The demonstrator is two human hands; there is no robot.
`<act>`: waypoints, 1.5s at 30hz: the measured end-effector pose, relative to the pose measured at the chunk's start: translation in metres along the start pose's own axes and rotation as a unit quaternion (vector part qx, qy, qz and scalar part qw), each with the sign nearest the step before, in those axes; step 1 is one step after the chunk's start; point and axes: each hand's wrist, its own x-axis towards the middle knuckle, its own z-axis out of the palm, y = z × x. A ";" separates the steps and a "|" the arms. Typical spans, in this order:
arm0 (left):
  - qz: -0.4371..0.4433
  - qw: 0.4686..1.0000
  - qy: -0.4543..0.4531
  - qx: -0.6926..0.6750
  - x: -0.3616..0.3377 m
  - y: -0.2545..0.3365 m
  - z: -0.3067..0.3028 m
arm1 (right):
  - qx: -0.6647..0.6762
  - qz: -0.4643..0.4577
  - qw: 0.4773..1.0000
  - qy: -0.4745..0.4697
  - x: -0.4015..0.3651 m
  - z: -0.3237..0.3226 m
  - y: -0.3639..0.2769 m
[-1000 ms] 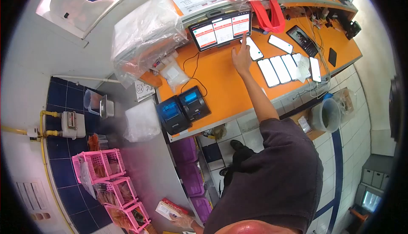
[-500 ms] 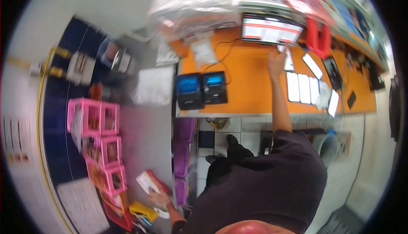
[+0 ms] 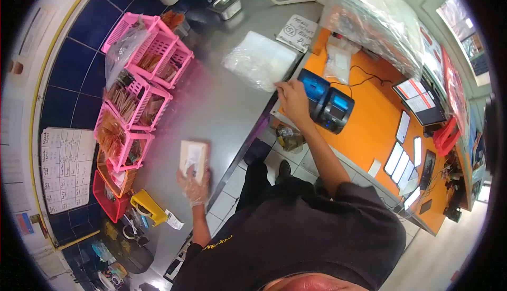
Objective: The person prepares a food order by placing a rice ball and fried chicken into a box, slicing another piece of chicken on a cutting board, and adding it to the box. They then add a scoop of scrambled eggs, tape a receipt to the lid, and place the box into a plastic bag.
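My left hand (image 3: 194, 186), in a clear plastic glove, grips the near end of a small cardboard box (image 3: 198, 151) over the steel counter. A white paper slip (image 3: 194, 156) lies on the box's top. My bare right hand (image 3: 293, 101) reaches to the counter's right edge. Its fingertips pinch at the near corner of a stack of clear plastic bags (image 3: 259, 61); how much of the bag they hold is hard to see. Just right of that hand stand two dark label printers (image 3: 334, 111) with blue-lit tops.
Pink baskets (image 3: 153, 58) with sachets line the wall side of the steel counter (image 3: 206, 98). A yellow tape dispenser (image 3: 149, 206) sits nearer me. On the orange desk (image 3: 369, 132) are several phones (image 3: 398, 159) and a tablet (image 3: 420, 98). A handwritten menu card (image 3: 297, 32) lies behind the bags.
My view has turned left. My right hand has left the area beneath the tablet and come to the plastic bags. My left hand still holds the box, now seen more upright.
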 end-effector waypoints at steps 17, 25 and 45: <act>0.191 0.973 0.018 -0.127 0.111 0.021 0.014 | -0.356 0.128 0.915 -0.140 0.110 0.153 0.004; 0.152 0.979 0.007 -0.136 0.124 0.034 0.019 | -0.184 0.013 0.979 -0.082 0.130 0.104 -0.011; 0.094 0.993 -0.026 -0.064 0.130 0.058 0.020 | -0.084 0.022 0.991 -0.103 0.108 0.141 0.047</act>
